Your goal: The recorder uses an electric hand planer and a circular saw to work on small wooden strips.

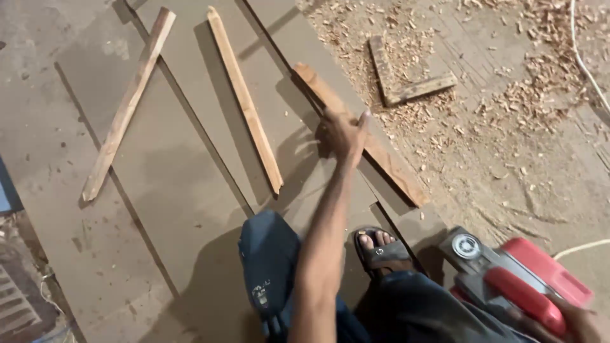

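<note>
Now your left hand rests with loose fingers on the wooden strip, which runs diagonally from upper left to lower right across the boards; your right hand clasps the red electric planer.

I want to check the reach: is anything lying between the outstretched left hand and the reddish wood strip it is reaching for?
Nothing visible does. The left hand hangs right over the reddish wood strip, fingers spread; whether it touches is unclear. The pale strip lies off to the side.
</note>
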